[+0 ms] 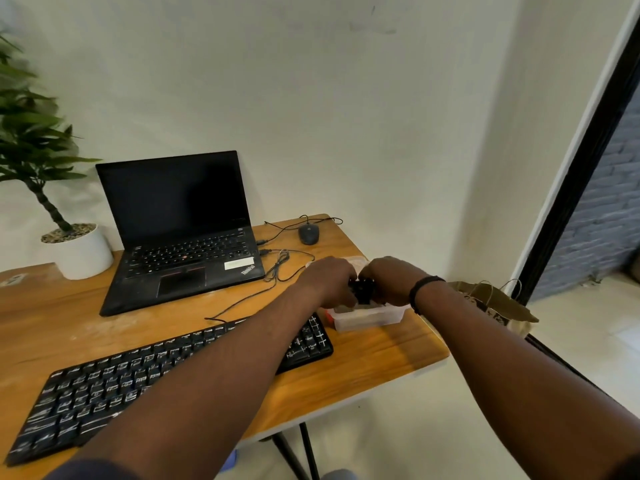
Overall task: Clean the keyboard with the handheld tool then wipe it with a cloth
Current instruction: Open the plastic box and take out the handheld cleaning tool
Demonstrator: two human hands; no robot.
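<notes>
A black keyboard with white-dusted keys lies at an angle on the front of the wooden table; my left forearm crosses its right half. Both hands meet over a clear plastic box near the table's right edge. My left hand and my right hand both grip a small black tool held between them just above the box. The tool's shape is mostly hidden by my fingers. No cloth shows.
An open black laptop stands behind the keyboard, with a white plant pot to its left. A wired mouse and loose cables lie at the back right. A brown paper bag sits beyond the table's right edge.
</notes>
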